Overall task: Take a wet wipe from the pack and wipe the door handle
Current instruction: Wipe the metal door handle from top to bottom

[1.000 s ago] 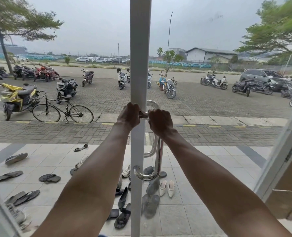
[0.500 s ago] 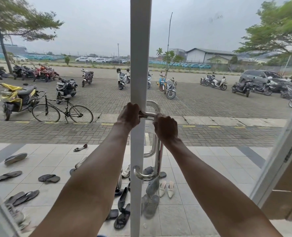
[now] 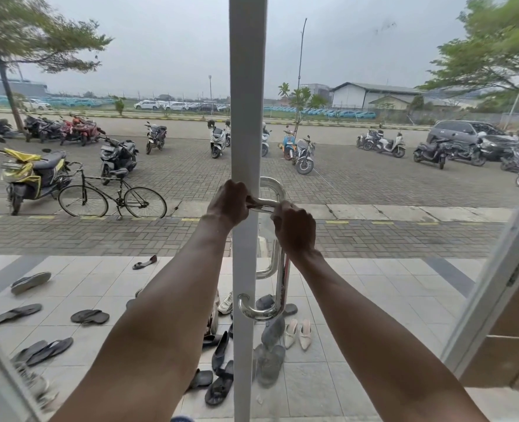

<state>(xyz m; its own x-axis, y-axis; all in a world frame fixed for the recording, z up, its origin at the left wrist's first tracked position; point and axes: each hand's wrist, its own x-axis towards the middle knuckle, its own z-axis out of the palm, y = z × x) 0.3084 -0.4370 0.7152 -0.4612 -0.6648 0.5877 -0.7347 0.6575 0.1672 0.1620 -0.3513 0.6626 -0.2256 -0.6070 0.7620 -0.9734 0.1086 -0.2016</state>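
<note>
A chrome door handle is fixed to the white door frame of a glass door. My left hand is closed around the handle's top crossbar, right at the frame. My right hand is wrapped around the handle's upper bend, just right of and below the left hand. The handle's vertical bar and lower curve show bare below my right wrist. No wet wipe or pack is visible; anything inside my right fist is hidden.
A second chrome handle shows through the glass on the outer side. Several sandals and shoes lie on the tiled porch outside. An open door leaf angles in at the right. Beyond it are a bicycle and parked motorbikes.
My right hand has slid right and downward along the handle, from the top crossbar onto the upper bend. My left hand has stayed on the crossbar.
</note>
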